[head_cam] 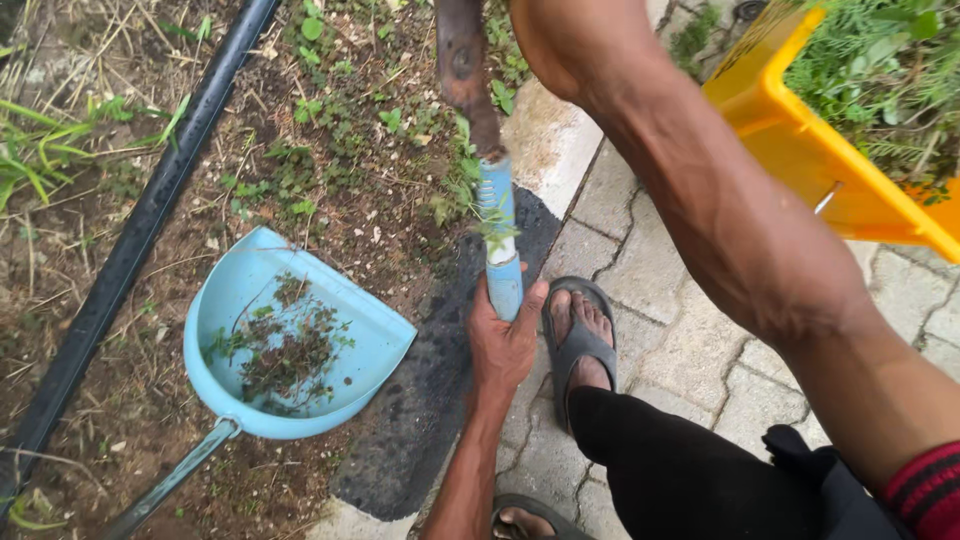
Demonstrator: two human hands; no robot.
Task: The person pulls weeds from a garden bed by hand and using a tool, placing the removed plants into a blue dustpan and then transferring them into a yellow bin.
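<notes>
Ground splits in two: loose brown soil (150, 330) with dry straw, scattered small weeds and grass blades on one side, interlocking grey paving stones (690, 350) with a pale concrete kerb on the other. A smooth black pipe (130, 250) runs diagonally across the soil. Upper corner: a bright yellow plastic crate (800, 150), tilted, filled with feathery green cuttings. A light blue plastic dustpan (380, 335), rounded at the back and straight at the lip, lies on the soil just beside the kerb, holding a tangle of pulled weeds (285, 350), roots and dirt; its thin grey handle runs off toward the bottom edge. The digging tool (497, 215) stands nearly upright over the kerb: rusty, rough metal shaft above, blue-and-white wrapped grip below, a sprig of weed caught on it. The left hand (505, 345) is clamped around the bottom of that grip, fingers wrapped. The right forearm crosses the upper view; the right hand is out of view beyond the top edge. A foot in a grey rubber sandal (577, 345) rests on the paving just beside the left hand.
</notes>
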